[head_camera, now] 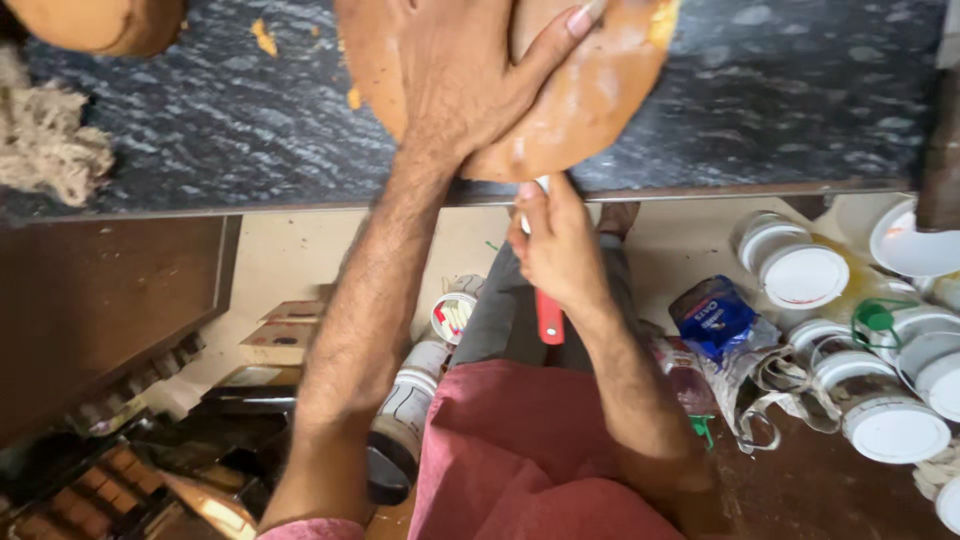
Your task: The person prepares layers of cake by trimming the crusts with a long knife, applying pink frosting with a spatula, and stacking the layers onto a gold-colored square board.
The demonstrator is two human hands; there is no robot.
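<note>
Clay disc (pixel 590 100) overhangs the counter edge (pixel 750 188); left hand (pixel 450 70) presses flat, right hand's (pixel 560 250) grip closed around red-handled tool (pixel 549 318).

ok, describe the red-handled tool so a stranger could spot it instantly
Find the dark stone counter and follow its front edge to the round orange-brown disc overhanging it. Just below, the right hand grips a slim tool: its bright red handle is the only red stick around.
</note>
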